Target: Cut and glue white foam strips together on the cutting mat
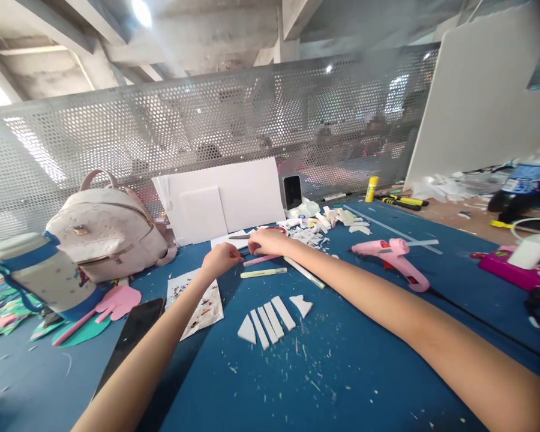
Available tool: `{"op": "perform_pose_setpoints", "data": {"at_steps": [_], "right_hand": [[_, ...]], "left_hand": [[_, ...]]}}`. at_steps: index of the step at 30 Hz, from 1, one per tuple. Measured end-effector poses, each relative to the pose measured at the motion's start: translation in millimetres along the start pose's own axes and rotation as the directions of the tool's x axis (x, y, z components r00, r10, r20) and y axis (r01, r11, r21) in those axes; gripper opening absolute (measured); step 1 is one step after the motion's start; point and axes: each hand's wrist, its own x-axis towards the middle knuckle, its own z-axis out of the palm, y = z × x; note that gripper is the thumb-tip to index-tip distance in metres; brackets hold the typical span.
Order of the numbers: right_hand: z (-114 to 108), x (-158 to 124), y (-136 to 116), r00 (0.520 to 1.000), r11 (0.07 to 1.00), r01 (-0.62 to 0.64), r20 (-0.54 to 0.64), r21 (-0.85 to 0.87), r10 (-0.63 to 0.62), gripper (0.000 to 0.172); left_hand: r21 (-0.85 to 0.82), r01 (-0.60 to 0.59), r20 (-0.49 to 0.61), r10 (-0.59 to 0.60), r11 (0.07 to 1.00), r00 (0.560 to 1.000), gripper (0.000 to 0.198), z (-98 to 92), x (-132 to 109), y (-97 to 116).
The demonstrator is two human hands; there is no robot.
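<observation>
Both my arms reach forward over the blue mat (351, 360). My left hand (220, 259) is closed with its fingers curled, close to a pink pen (261, 260); what it holds is hidden. My right hand (269, 240) is also closed, fingers pressed down at the edge of a small white sheet (227, 240), near a red-handled tool I cannot make out. A pale yellow pen (263, 273) and a white stick (304, 272) lie just in front of the hands. Nearer to me sit several cut white foam strips (272, 319).
White foam boards (222, 201) lean on the perforated metal fence. A pink glue gun (393, 254) lies at right, a white backpack (108, 231) and a bottle (40, 270) at left. A dark phone (130, 336) lies by my left arm. Paper scraps (328, 225) are piled beyond.
</observation>
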Motion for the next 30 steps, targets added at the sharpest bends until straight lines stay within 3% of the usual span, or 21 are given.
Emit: {"op": "perform_pose_setpoints", "data": {"at_steps": [7, 12, 19, 24, 30], "right_hand": [[9.8, 1.7, -3.9, 1.0, 0.999, 0.013, 0.029, -0.051, -0.012, 0.035], [13.0, 3.9, -4.2, 1.0, 0.999, -0.01, -0.013, -0.044, 0.01, 0.036], [-5.3, 0.2, -1.5, 0.996, 1.0, -0.005, -0.085, 0.027, 0.008, 0.036], [-20.4, -4.6, -3.9, 0.997, 0.998, 0.034, -0.076, 0.056, -0.03, 0.033], [-22.5, -3.8, -9.0, 0.995, 0.998, 0.047, -0.093, 0.039, -0.043, 0.033]], "left_hand": [[-0.12, 0.003, 0.113, 0.011, 0.993, 0.994, 0.034, 1.6, 8.3, -8.9], [-0.27, 0.031, 0.137, 0.007, 0.962, 0.99, 0.036, 1.7, 9.6, -13.0], [-0.51, 0.029, 0.188, 0.078, 0.859, 0.979, 0.036, -21.4, 1.6, -19.3], [-0.556, 0.031, 0.213, 0.107, 0.831, 0.971, 0.034, -32.7, -1.1, -27.2], [-0.535, 0.037, 0.229, 0.103, 0.844, 0.968, 0.032, -33.0, -0.6, -30.2]]}}
